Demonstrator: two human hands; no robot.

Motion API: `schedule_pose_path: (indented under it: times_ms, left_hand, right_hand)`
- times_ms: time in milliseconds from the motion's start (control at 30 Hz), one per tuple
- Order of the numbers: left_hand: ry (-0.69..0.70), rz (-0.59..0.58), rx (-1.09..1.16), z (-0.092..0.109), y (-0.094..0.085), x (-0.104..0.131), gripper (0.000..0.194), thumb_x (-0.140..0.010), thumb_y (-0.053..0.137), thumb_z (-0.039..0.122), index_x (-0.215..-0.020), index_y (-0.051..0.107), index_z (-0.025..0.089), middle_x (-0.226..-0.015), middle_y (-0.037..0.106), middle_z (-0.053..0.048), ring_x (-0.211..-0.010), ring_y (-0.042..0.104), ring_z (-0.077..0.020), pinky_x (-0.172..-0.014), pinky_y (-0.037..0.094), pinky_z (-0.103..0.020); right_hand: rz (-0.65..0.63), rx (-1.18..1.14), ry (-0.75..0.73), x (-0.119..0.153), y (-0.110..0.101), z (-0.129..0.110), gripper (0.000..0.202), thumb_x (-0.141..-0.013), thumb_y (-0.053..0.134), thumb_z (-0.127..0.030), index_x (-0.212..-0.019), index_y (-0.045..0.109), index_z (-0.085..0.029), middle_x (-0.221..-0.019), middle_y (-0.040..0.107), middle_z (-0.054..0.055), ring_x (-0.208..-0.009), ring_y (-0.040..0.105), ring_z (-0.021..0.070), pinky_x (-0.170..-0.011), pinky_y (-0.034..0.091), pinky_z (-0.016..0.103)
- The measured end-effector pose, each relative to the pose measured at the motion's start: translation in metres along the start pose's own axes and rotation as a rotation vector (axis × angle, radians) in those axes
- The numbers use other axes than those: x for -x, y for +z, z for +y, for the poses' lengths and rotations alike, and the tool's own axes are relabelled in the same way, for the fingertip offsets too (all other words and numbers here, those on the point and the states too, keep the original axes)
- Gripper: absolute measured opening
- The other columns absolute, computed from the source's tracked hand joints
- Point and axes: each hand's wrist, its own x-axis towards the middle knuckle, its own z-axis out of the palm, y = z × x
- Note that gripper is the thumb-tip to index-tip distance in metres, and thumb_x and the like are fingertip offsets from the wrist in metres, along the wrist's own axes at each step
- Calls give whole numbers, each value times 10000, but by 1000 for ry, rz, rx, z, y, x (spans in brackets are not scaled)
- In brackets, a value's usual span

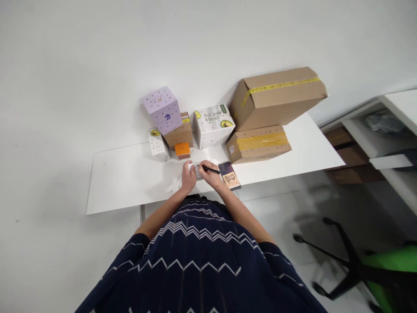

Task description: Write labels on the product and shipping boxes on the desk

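My right hand (210,174) pinches a black pen (211,169), its tip end pointing left over a small white flat item (197,167). At the left edge of that item, my left hand (188,177) grips it with the thumb on the near side. Both hands partly cover the item, so I cannot tell whether it is a pad or a little box. A dark phone (230,175) with a picture on its back lies just right of my right hand. Beyond my left hand sits a small orange box (182,150).
On the white table (114,182) stand a lilac box (164,111) on a brown carton (182,130), a narrow white box (158,145), a "Su-per Meal" box (213,126) and two taped cartons (280,93). A green-seated chair (387,274) and a white shelf (361,130) are at right.
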Motion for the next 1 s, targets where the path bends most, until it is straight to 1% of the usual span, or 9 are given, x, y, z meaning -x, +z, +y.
schedule_pose_path:
  times_ms: [267, 467, 633, 733, 800, 833, 867, 900, 1000]
  left_hand:
    - [-21, 5, 37, 2, 1, 1, 338, -973, 465, 484, -1173, 540, 222, -1264, 609, -128, -1256, 539, -256, -1126, 377, -441]
    - [13, 2, -2, -1, 1, 1, 322, -980, 437, 434, -1184, 529, 201, -1269, 604, -146, -1257, 539, -257, -1124, 383, -440]
    - [32, 20, -7, -3, 3, 0, 334, -977, 422, 430, -1189, 528, 195, -1252, 604, -149, -1234, 551, -258, -1114, 391, -427]
    - [15, 28, 9, -3, 3, -1, 341, -973, 438, 454, -1185, 539, 206, -1249, 603, -139, -1229, 552, -261, -1112, 390, -427]
    - [6, 30, 16, -3, 3, -1, 353, -972, 447, 473, -1184, 546, 208, -1251, 601, -136, -1237, 547, -263, -1118, 384, -433]
    - [4, 28, 18, -2, 3, -1, 358, -972, 448, 480, -1183, 548, 209, -1251, 602, -135, -1238, 545, -264, -1120, 381, -436]
    - [2, 26, 19, -2, 3, -1, 359, -972, 448, 485, -1182, 549, 211, -1250, 602, -135, -1240, 544, -264, -1123, 379, -437]
    - [1, 24, 19, -2, 2, -2, 359, -972, 448, 487, -1179, 549, 213, -1251, 602, -135, -1242, 543, -265, -1126, 376, -438]
    - [2, 19, 16, -1, 2, -2, 351, -970, 447, 481, -1175, 545, 214, -1255, 599, -140, -1249, 537, -270, -1132, 371, -440]
  right_hand:
    - [-12, -9, -13, 0, -3, -1, 138, -787, 489, -328, -708, 565, -244, -689, 631, 20, -657, 569, 179, -695, 494, 297]
    - [-2, -85, 27, 1, -5, -4, 149, -786, 520, -342, -711, 585, -230, -689, 626, 7, -642, 561, 162, -675, 490, 287]
    - [133, -450, 202, -2, -13, -6, 186, -826, 536, -389, -735, 548, -227, -595, 562, -33, -545, 526, 135, -562, 463, 261]
    - [310, -630, 299, -9, -29, 5, 145, -816, 515, -368, -775, 511, -229, -712, 647, -6, -534, 561, 126, -520, 460, 248]
    - [435, -577, 381, -13, -43, 22, 142, -832, 459, -368, -816, 499, -233, -760, 671, 11, -513, 565, 130, -490, 447, 250]
    - [448, -467, 444, -13, -49, 33, 155, -848, 427, -363, -834, 506, -231, -740, 668, 16, -500, 559, 137, -481, 440, 255]
    - [397, -296, 514, -11, -53, 44, 176, -863, 402, -349, -850, 526, -224, -712, 661, 21, -499, 560, 146, -489, 442, 260]
    - [277, -90, 581, -9, -56, 56, 183, -869, 407, -324, -859, 552, -212, -699, 662, 32, -527, 580, 159, -518, 457, 264]
    - [-172, 357, 693, 4, -49, 84, 79, -790, 558, -202, -829, 620, -174, -692, 683, 68, -654, 653, 195, -624, 488, 265]
